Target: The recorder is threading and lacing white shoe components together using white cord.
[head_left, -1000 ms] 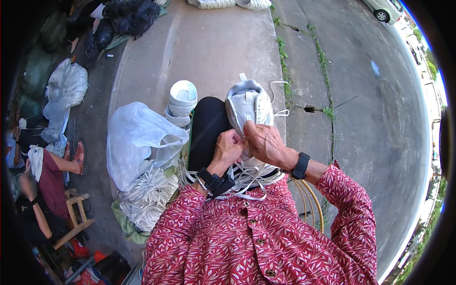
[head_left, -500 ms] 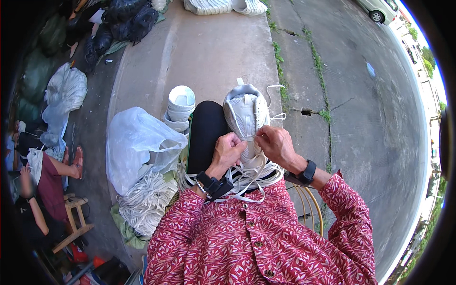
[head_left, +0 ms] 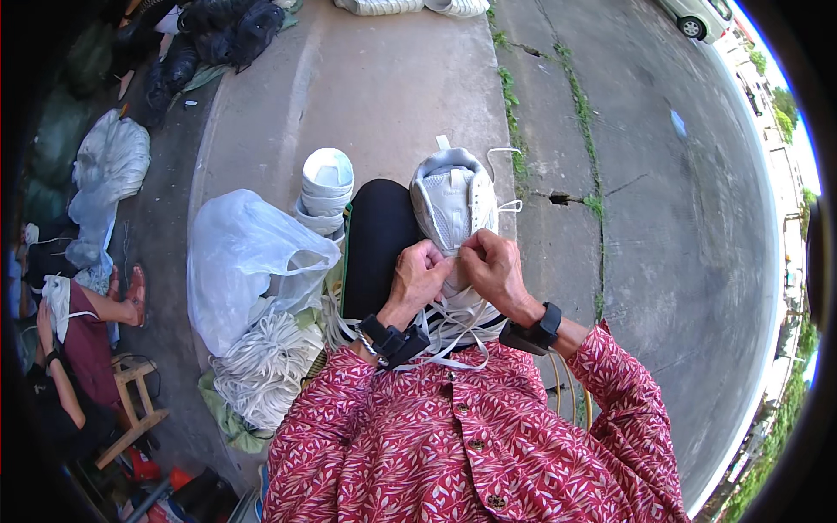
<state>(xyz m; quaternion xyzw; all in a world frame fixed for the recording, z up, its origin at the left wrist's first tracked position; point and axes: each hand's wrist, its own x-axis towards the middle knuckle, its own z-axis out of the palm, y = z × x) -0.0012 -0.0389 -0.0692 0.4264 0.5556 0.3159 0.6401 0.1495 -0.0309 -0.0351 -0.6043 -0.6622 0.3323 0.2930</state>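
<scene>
Left hand (head_left: 420,277): clenched, pinching a white lace at the tongue of the sneaker.
Right hand (head_left: 490,268): closed on the same lace, knuckles just beside the left.
Open room: bare concrete slab (head_left: 384,96) ahead of the toe; cracked pavement (head_left: 663,227) wide open to the right, grass along its seam.
Crowded edge: clear plastic bag (head_left: 244,261) and bundle of white laces (head_left: 261,370) close on the left, touching the black-clad leg (head_left: 375,240).
Sneaker (head_left: 453,205): white mesh, resting on the lap, toe pointing away, loose laces trailing toward the shirt.
Second shoe (head_left: 324,187): white, beside the bag, apart from both hands.
</scene>
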